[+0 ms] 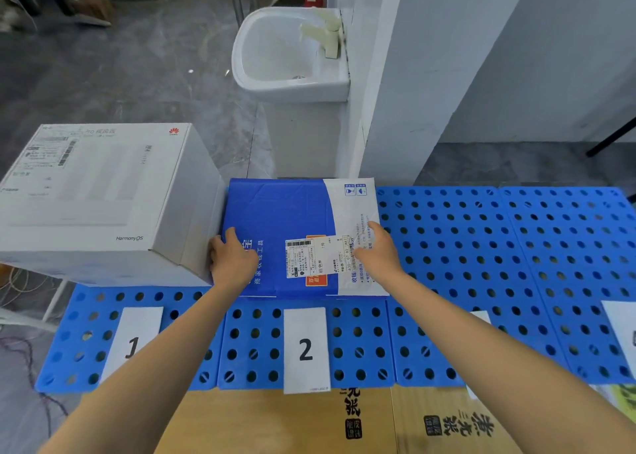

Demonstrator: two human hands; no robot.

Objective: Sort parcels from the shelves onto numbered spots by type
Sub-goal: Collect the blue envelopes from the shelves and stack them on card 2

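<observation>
Blue mailer (pixel 292 219): lay flat on bench (pixel 481 247) behind label 2 (pixel 305 348), beside white box (pixel 103 195); left hand (pixel 234 259) gripped its edge, right hand (pixel 377 250) rested straight fingers (pixel 372 229) on top; placing step, release likely next

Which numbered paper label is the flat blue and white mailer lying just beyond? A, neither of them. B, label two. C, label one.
B: the flat blue and white mailer lies on the blue perforated board straight beyond the white paper label marked 2, while the white cardboard box sits beyond label 1.
</observation>
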